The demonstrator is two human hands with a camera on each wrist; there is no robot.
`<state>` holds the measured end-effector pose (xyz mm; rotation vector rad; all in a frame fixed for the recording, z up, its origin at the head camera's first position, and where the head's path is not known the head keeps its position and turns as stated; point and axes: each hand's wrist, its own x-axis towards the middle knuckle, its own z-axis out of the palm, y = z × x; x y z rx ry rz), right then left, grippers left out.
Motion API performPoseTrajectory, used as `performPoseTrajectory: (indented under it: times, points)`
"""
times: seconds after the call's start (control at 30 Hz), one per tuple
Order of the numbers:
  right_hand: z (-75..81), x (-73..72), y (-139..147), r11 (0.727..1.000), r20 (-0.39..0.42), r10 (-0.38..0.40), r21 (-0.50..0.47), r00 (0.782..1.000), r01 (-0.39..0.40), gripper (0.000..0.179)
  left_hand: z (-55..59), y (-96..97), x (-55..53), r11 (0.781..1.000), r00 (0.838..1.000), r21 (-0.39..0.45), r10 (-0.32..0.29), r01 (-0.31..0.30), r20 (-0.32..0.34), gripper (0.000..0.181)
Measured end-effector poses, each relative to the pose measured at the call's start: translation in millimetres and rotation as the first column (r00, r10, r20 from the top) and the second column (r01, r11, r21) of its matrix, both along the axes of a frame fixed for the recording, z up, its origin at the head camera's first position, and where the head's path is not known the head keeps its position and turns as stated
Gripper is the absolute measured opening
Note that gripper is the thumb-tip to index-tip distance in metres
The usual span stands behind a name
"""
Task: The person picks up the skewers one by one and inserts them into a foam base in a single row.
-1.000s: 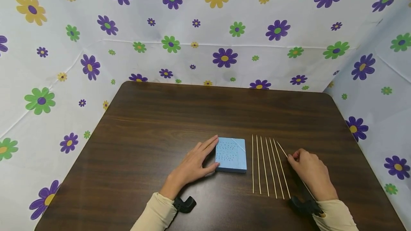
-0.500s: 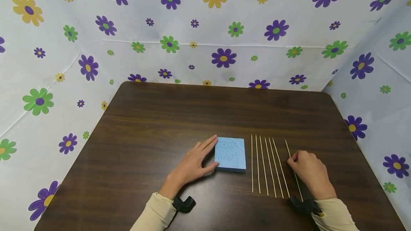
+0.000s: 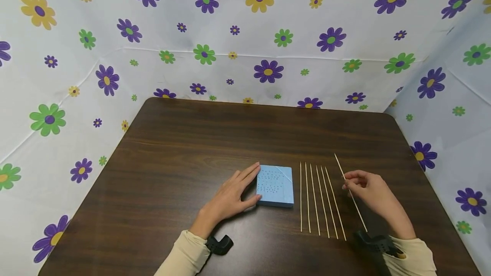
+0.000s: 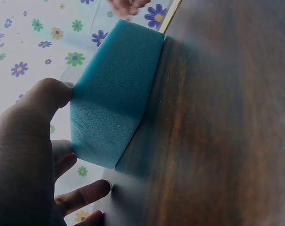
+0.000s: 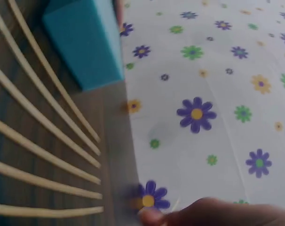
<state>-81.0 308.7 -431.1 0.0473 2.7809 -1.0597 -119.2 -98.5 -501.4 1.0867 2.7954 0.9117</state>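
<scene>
A light blue foam block [image 3: 274,186] with many small holes in its top lies on the table. My left hand [image 3: 230,193] touches its left side, fingers extended, with the thumb at the near corner and fingertips at the far one. My right hand [image 3: 370,188] pinches a thin wooden skewer [image 3: 358,212] near its middle, right of the block. The skewer slants, its far end pointing away and to the left. Between block and right hand, several more skewers [image 3: 315,199] lie side by side. In the right wrist view only part of the right thumb [image 5: 213,214] shows.
The brown wooden table [image 3: 192,135] has rounded far corners. A white flowered cloth [image 3: 168,16] hangs behind it and along both sides. A black wrist mount [image 3: 219,244] sits at the left wrist, and another black mount [image 3: 377,244] at the right.
My right hand has shifted the pinched skewer and turned its angle, and it now appears raised and farther up in the head view. The left hand and the block have stayed in place.
</scene>
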Motion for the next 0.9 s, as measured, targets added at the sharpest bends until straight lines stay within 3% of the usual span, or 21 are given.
performPoseTrajectory:
  times: [0.1, 0.17, 0.3, 0.4, 0.47, 0.53, 0.63, 0.77, 0.9]
  points:
    - [1.2, -0.8, -7.8, 0.986, -0.123, 0.028, -0.162, 0.992, -0.048, 0.03, 0.0, -0.4, 0.6, 1.0, 1.0, 0.004, 0.0, 0.0, 0.0, 0.08]
    - [0.2, -1.7, -14.8, 0.96, -0.189, 0.031, -0.269, 0.981, -0.082, 0.027, -0.3, -0.5, 0.8, 1.0, 1.0, 0.008, -0.002, 0.002, 0.003, 0.08]
    - [-1.3, -5.6, -28.9, 0.858, -0.236, 0.02, -0.494, 0.972, -0.138, 0.028, -0.6, -0.4, 0.7, 1.0, 1.0, 0.008, -0.001, 0.001, 0.014, 0.08]
    - [-0.6, -8.0, -37.7, 0.775, -0.247, 0.043, -0.603, 0.968, -0.189, 0.031, 0.1, -0.3, 0.6, 1.0, 1.0, 0.005, 0.002, -0.002, 0.024, 0.08]
    - [0.2, -9.3, -42.9, 0.752, -0.264, 0.058, -0.622, 0.963, -0.216, 0.03, 0.6, 0.0, 0.2, 1.0, 0.999, 0.007, 0.003, -0.003, 0.032, 0.08]
    - [1.6, -10.5, -48.2, 0.753, -0.282, 0.055, -0.618, 0.958, -0.225, 0.027, 1.1, 0.2, -0.1, 1.0, 0.999, 0.008, 0.003, -0.004, 0.045, 0.08]
    - [5.4, -13.9, -57.7, 0.788, -0.315, 0.029, -0.577, 0.949, -0.216, 0.023, 1.4, 0.3, -0.7, 1.0, 0.998, 0.008, 0.005, -0.006, 0.07, 0.08]
    - [13.2, -23.5, -74.4, 0.869, -0.349, 0.016, -0.459, 0.937, -0.185, 0.02, 0.7, -0.6, -1.4, 1.0, 0.996, 0.008, 0.007, -0.007, 0.094, 0.08]
    - [19.8, -35.9, -94.2, 0.927, -0.356, 0.049, -0.332, 0.933, -0.176, 0.016, -1.2, -1.2, -1.3, 1.0, 0.996, 0.009, 0.008, -0.009, 0.087, 0.079]
